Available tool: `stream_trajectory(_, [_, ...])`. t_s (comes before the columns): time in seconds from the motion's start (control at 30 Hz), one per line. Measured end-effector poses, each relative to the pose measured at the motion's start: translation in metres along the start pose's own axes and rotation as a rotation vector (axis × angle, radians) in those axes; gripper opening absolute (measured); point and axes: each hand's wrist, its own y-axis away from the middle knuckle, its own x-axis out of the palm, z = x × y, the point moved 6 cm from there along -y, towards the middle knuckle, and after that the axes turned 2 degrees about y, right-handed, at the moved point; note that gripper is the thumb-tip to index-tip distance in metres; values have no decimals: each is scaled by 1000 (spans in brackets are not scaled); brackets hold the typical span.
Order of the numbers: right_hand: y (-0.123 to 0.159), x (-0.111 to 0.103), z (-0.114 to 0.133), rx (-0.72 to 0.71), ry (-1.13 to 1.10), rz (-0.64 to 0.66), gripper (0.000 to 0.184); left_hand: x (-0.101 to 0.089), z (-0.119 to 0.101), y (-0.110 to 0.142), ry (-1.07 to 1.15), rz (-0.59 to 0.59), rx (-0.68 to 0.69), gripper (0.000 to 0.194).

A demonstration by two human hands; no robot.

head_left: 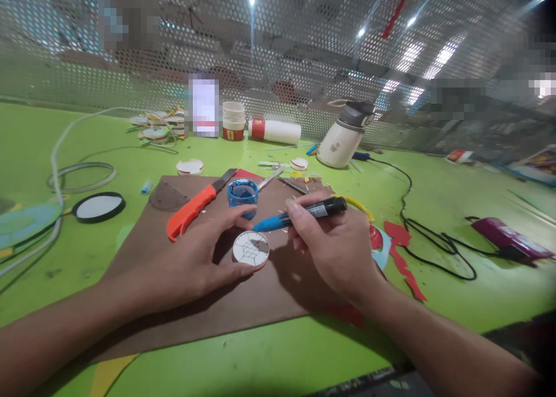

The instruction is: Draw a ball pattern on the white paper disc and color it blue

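Observation:
My left hand (204, 252) steadies a small round white disc (249, 249) on its near left side, with the thumb along its lower edge. Dark lines on the disc form a hexagon-like pattern. In my right hand (334, 246) is a marker (319, 209) with a dark barrel and a blue front part. Its tip points down and left, just above the disc's far edge; I cannot tell if it touches. A small blue-smeared jar (242, 195) stands behind the disc. Left of the jar, an orange utility knife (191, 212) lies with its blade out.
A brown board (208, 321) lies under the work on a green table (243, 362). Behind are paper cups (275, 131), a white bottle (341, 145) and a lit phone (204, 104). A black cable runs to a purple device (510, 237) at right. Red scraps (406, 252) lie nearby.

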Motion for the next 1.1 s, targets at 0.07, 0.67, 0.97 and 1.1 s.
stream_trajectory(0.07, [0, 2, -2, -5, -11, 40, 26, 1, 2, 0, 16, 25, -37, 71])
stream_trajectory(0.67, [2, 11, 1, 36, -33, 202, 15, 2, 1, 1, -26, 2, -76, 92])
stream_trajectory(0.97, [5, 15, -2, 101, -11, 221, 12, 3, -2, 0, -52, -32, -60, 89])
stream_trajectory(1.1, [5, 16, -2, 150, -16, 225, 5, 5, 0, 1, -41, -16, -80, 99])
